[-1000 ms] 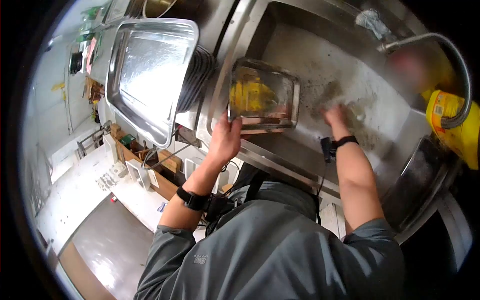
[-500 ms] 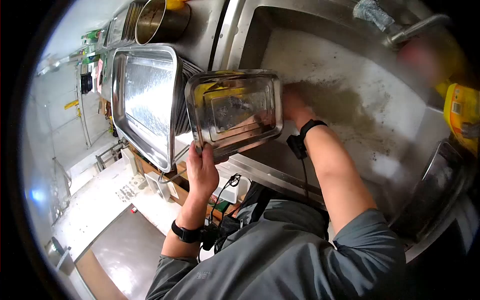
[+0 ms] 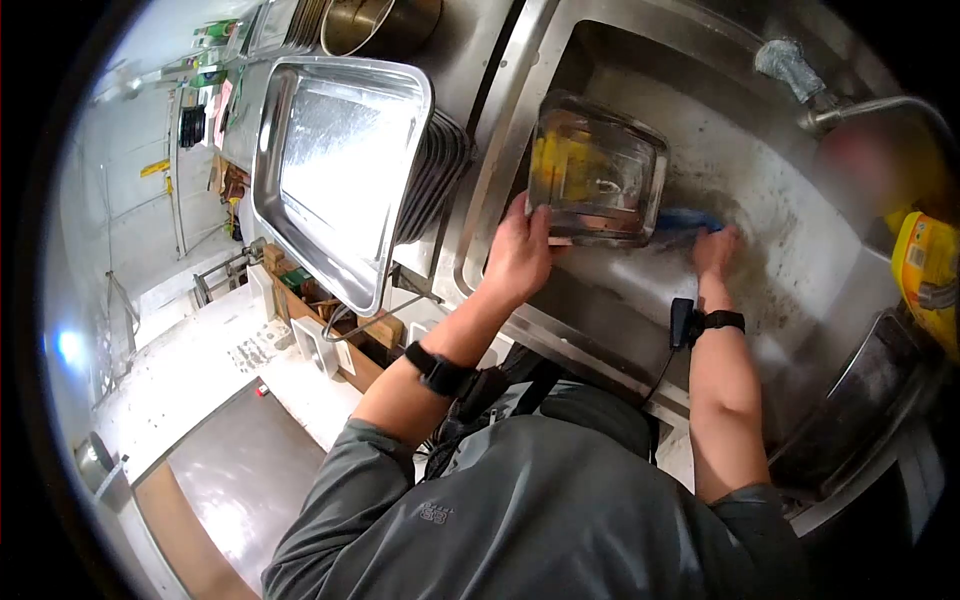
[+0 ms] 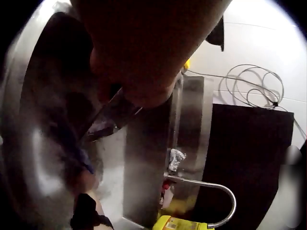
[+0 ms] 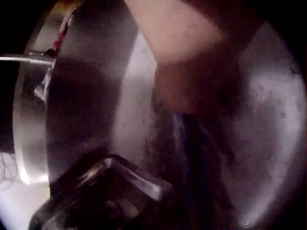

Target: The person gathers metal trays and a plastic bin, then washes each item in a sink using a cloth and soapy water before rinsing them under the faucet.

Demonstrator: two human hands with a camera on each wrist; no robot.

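Note:
My left hand [image 3: 520, 255] grips the near left edge of a shiny rectangular metal tray [image 3: 645, 190], thumb showing on its rim. The tray is tilted over the sink [image 3: 780, 170], with yellow reflected in it. To its right, my right hand [image 3: 715, 252] holds a long, narrow blue thing [image 3: 685, 219], low in the sink over the dirty water. In the right wrist view this blue thing [image 5: 184, 143] runs out from under the shadowed hand, near the tray's corner [image 5: 148, 184]. I cannot tell its kind.
On the left counter a large metal tray [image 3: 350, 130] leans against a stack of trays [image 3: 440, 175]. Behind them is a metal pot [image 3: 385, 25]. A faucet [image 3: 850, 112] and a yellow jug [image 3: 925, 265] stand right of the sink, by a dark tray [image 3: 850, 390].
The tray first came left and up towards the large tray, then went back right over the sink. My right hand moved left beside it, then right again, and the blue thing now shows.

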